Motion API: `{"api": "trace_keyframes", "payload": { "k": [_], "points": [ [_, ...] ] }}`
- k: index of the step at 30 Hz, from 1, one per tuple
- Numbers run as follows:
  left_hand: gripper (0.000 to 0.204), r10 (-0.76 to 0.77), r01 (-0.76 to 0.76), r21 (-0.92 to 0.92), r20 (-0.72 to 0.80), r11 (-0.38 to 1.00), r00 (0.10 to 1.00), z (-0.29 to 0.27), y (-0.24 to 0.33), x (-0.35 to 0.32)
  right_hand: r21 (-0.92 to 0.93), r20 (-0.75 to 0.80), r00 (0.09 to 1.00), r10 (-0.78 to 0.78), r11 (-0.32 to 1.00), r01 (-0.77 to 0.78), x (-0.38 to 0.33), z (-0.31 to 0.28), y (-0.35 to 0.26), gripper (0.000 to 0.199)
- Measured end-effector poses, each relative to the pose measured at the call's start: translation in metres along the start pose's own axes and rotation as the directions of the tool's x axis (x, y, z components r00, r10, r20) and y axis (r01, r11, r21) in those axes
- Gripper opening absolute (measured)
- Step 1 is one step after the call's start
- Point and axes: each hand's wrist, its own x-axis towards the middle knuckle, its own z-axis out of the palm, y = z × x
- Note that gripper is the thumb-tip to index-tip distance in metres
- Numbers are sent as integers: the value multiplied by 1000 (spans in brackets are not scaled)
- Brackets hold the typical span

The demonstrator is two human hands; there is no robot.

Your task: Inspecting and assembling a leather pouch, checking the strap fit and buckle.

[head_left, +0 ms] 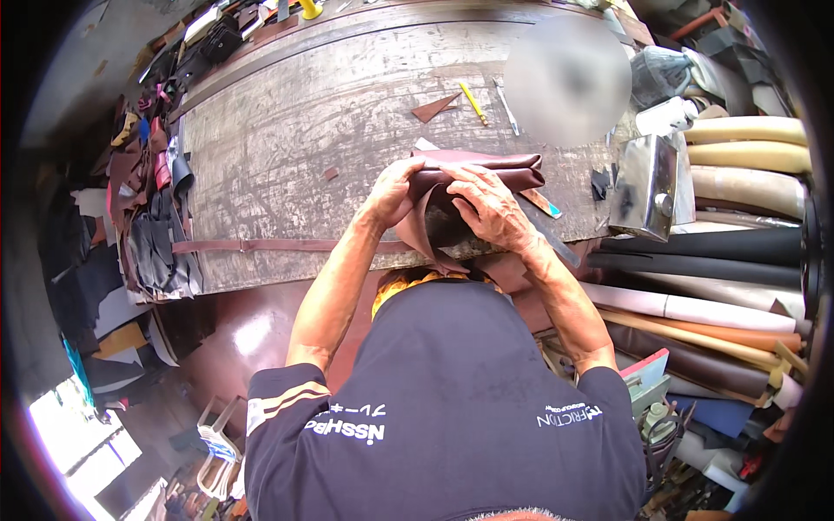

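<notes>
A dark brown piece of leather [504,163] lies folded over at the near edge of the workbench, with a loose flap hanging toward my body. At its left end, my left hand [393,193] grips the fold, fingers partly hidden. My right hand [488,204] has its fingers bent over the top of the fold and holds it from the right. Partly under the leather is a flat tool with a blue-and-white end [542,203]. A long brown leather strap [295,246] runs leftward along the bench's near edge.
Beyond the leather lie a yellow pen [473,102], a slim silver tool [506,108] and a triangular leather scrap [433,108]. A metal box [641,187] stands at the right. Rolled leather [747,156] is stacked beyond it; scraps [158,234] heap at the left edge.
</notes>
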Motion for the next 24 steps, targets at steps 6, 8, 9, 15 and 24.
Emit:
{"api": "trace_keyframes", "payload": {
  "k": [6,8,9,15,24],
  "points": [
    [24,-102,82,-149,-127,985,987,0,-1,2,-79,129,991,-26,996,37,7,-5,-3,25],
    [23,-108,87,-146,-139,985,984,2,0,3,-121,156,987,-37,991,56,8,-5,-2,25],
    [24,-122,101,-145,-149,984,981,2,0,3,-139,168,985,-43,988,67,9,-6,-3,25],
    [33,-130,127,-30,-117,991,985,3,5,2,-165,213,976,-53,982,89,12,-10,-4,27],
    [27,-120,110,-120,-81,987,989,7,6,-4,-69,254,967,-33,996,52,11,-14,-3,24]
  ]
}}
